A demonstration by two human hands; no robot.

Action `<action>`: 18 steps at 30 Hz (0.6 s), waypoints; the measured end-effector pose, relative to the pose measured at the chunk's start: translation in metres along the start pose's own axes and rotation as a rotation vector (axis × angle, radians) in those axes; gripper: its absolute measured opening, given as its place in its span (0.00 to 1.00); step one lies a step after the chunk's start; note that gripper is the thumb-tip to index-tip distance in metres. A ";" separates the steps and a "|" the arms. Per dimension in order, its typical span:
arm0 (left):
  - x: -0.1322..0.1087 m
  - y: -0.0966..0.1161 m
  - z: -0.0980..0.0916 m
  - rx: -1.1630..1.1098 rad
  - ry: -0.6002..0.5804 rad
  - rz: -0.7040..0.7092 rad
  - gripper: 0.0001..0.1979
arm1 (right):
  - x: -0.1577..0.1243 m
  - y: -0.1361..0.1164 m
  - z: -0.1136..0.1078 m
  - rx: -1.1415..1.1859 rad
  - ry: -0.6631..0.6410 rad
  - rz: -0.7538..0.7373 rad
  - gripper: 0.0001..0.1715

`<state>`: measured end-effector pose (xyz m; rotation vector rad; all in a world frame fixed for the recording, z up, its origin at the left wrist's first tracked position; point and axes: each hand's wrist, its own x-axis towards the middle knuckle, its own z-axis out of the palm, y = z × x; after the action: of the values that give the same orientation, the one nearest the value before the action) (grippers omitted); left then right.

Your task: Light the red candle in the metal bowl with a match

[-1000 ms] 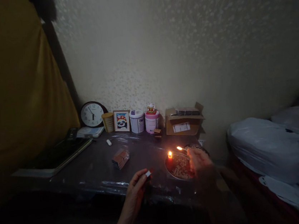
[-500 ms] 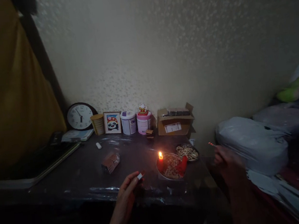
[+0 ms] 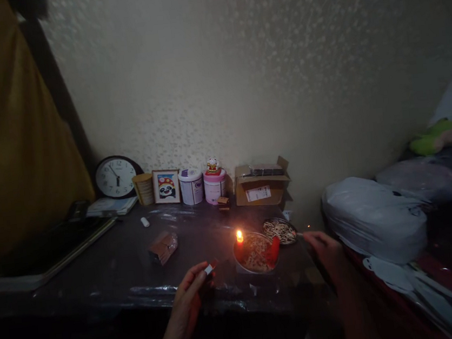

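My left hand (image 3: 191, 287) is closed on a small matchbox (image 3: 209, 268) with a white side, held above the table's front edge. In my right hand (image 3: 322, 248), thumb and fingers pinch a thin matchstick (image 3: 300, 234), close to the right rim of a round dish of matchsticks (image 3: 279, 231). A lit red candle (image 3: 239, 240) stands at the left side of a round bowl (image 3: 257, 270) filled with brownish bits. At the bowl's right side a second red piece (image 3: 274, 246) leans, without a flame. A tiny orange spark (image 3: 308, 226) shows above my right hand.
A plastic-wrapped brown pack (image 3: 163, 248) and a small white object (image 3: 145, 221) lie on the dark table (image 3: 204, 232). Along the wall stand a clock (image 3: 116, 177), a framed panda picture (image 3: 166, 187), tubs (image 3: 191, 187) and a cardboard box (image 3: 259, 192). White bags (image 3: 374, 218) sit right.
My right hand has moved left and slightly down, bringing the matchstick from beside the table to the dish's rim. The reddish glow at its tip is fainter. My left hand keeps the matchbox.
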<state>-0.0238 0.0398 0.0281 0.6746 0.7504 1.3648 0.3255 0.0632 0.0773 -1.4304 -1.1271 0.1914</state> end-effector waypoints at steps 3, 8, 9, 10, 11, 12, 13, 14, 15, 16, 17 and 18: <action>0.000 0.001 0.000 -0.003 0.014 -0.002 0.15 | -0.004 0.010 0.005 -0.080 0.032 -0.009 0.17; -0.002 0.003 0.001 -0.033 0.014 -0.020 0.16 | -0.002 0.008 0.016 -0.038 -0.010 0.053 0.20; -0.002 0.003 0.001 -0.042 0.007 -0.025 0.16 | 0.000 0.006 0.017 -0.023 -0.018 0.072 0.21; -0.003 0.003 0.001 -0.048 0.002 -0.025 0.15 | 0.001 0.004 0.018 -0.008 -0.024 0.090 0.22; -0.003 0.003 0.001 -0.052 0.001 -0.023 0.15 | 0.003 0.003 0.019 0.006 -0.029 0.106 0.22; -0.003 0.003 0.000 -0.052 0.003 -0.021 0.15 | 0.004 0.003 0.020 0.017 -0.030 0.120 0.22; -0.002 0.003 0.000 -0.050 0.006 -0.020 0.14 | 0.006 0.003 0.022 0.026 -0.028 0.132 0.21; -0.001 0.003 0.000 -0.047 0.011 -0.019 0.15 | 0.007 0.004 0.025 0.031 -0.024 0.144 0.21; -0.001 0.003 0.000 -0.045 0.012 -0.020 0.15 | 0.008 0.006 0.028 0.033 -0.017 0.155 0.20; 0.000 0.003 0.000 -0.044 0.011 -0.022 0.15 | 0.010 0.009 0.033 0.032 -0.010 0.166 0.19; 0.001 0.003 0.000 -0.043 0.010 -0.023 0.15 | 0.011 0.011 0.038 0.029 -0.004 0.175 0.19; 0.001 0.003 0.000 -0.041 0.007 -0.024 0.15 | 0.014 0.013 0.044 0.026 0.001 0.181 0.19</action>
<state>-0.0252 0.0412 0.0305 0.6276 0.7322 1.3577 0.3086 0.1053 0.0623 -1.5095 -0.9908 0.3323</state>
